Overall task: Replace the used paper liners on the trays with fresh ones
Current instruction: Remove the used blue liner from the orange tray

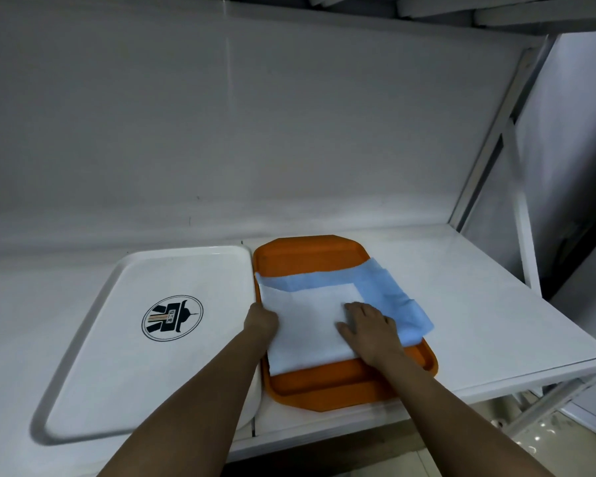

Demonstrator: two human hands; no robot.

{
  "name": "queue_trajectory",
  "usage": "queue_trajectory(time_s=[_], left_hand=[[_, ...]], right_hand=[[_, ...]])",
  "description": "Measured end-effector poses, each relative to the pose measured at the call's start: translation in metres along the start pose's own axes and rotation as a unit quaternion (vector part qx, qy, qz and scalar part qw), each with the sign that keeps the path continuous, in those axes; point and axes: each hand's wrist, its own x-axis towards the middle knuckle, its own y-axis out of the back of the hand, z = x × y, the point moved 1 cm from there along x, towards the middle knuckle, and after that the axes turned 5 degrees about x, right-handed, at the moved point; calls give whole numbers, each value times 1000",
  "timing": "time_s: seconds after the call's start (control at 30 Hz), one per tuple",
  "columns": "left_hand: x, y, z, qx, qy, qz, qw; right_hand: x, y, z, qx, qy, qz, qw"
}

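Observation:
An orange tray (307,253) lies on the white table, right of a bare white tray (117,339) with a round logo. Across the orange tray lies a blue paper liner (386,287), its right side hanging over the tray's rim. A white paper liner (307,325) lies on top of the blue one. My left hand (260,320) grips the white liner's left edge. My right hand (369,330) presses flat on the liner's right part, fingers spread and straight.
The white table (479,304) ends at a front edge near me and a right edge by a white metal frame (489,160). A white wall stands behind the trays. A shelf runs overhead.

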Motion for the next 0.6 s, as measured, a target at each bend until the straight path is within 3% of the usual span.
queue_trajectory(time_s=[0.17,0.27,0.37,0.5,0.6], left_hand=[[-14,-4,9,14,-60,1,998],[-26,-10,9,75,-147,39,986],[-38,-19,2,303,-236,94,919],[-45,-31,-15,546,-279,-13,790],[-45,-30,-25,586,-267,-46,764]], right_hand=[[-7,-8,2,9,-63,-107,992],[-12,-9,3,3,-95,-128,987],[-13,-10,4,-12,-116,-128,985],[-13,-9,4,-2,-126,-106,986],[-17,-1,7,-17,-78,-54,995]])
